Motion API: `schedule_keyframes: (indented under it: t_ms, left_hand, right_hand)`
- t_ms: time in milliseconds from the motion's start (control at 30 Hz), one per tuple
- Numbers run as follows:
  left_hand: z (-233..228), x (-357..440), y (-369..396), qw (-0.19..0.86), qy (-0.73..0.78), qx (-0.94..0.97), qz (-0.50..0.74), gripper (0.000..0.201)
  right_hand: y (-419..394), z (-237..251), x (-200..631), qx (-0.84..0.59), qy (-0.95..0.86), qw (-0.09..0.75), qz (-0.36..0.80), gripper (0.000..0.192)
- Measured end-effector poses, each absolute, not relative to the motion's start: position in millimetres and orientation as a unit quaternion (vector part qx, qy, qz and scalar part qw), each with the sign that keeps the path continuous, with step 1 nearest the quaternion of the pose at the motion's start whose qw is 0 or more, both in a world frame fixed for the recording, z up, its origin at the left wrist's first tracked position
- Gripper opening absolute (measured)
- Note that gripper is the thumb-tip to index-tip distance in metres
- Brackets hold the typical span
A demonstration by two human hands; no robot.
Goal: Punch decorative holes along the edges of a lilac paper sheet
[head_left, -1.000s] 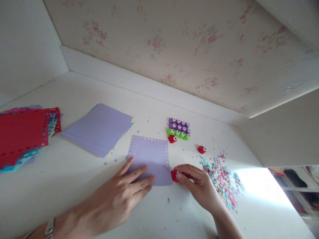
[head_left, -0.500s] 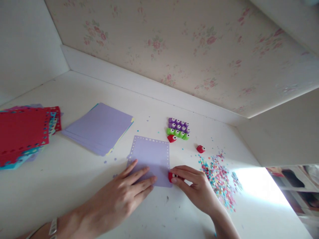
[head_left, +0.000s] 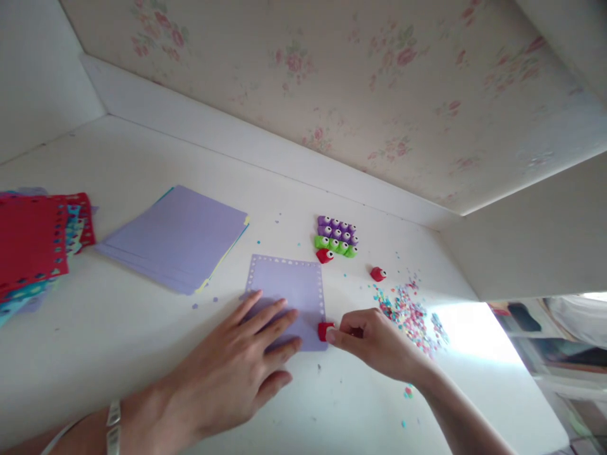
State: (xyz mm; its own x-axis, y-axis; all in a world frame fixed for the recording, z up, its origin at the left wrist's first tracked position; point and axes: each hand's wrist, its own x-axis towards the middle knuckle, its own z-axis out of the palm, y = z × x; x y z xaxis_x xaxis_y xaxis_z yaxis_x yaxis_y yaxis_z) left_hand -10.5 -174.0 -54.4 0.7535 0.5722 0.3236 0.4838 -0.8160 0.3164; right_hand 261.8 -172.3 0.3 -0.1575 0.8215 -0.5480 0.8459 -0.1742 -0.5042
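Note:
A lilac square sheet of paper (head_left: 287,275) lies on the white table, with small punched holes along its left, top and upper right edges. My left hand (head_left: 232,370) rests flat on its lower left part, fingers spread. At the sheet's right edge near the lower corner sits a red paper punch (head_left: 324,331). My right hand (head_left: 374,338) has its thumb on the white button of this punch, the other fingers curled in. Farther back stand a second red punch (head_left: 324,255) and a block of purple punches (head_left: 337,230) and green punches (head_left: 336,245).
Another red punch (head_left: 378,273) stands apart at the right, beside a scatter of coloured confetti (head_left: 410,316). A stack of lilac sheets (head_left: 177,243) lies left of centre. Punched red sheets (head_left: 33,240) pile up at the far left. A floral panel (head_left: 303,82) rises behind.
My right fingers have curled in, leaving the thumb on the punch's button. My left hand stays on the sheet with its thumb now showing. The view has shifted slightly.

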Motion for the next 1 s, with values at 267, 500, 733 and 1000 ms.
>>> schedule_keyframes:
  t_ms: [267, 500, 733, 1000]
  left_hand:
    - [-58.1, -13.0, -175.5, 0.109, 0.285, 0.927, 0.22, 0.032]
    - [-56.4, -13.7, -171.2, 0.1, 0.283, 0.927, 0.223, 0.032]
    - [-53.8, -13.3, -167.0, 0.089, 0.272, 0.932, 0.221, 0.031]
    - [-54.2, -10.8, -165.1, 0.09, 0.266, 0.932, 0.227, 0.03]
  right_hand:
    - [-156.8, -8.2, 266.5, 0.631, 0.52, 0.066, -0.572, 0.059]
    - [-146.6, -5.4, 261.5, 0.617, 0.467, 0.076, -0.629, 0.059]
    - [-139.5, -5.5, 257.5, 0.614, 0.419, 0.086, -0.664, 0.059]
    - [-133.9, -1.5, 256.3, 0.614, 0.428, 0.105, -0.655, 0.054]
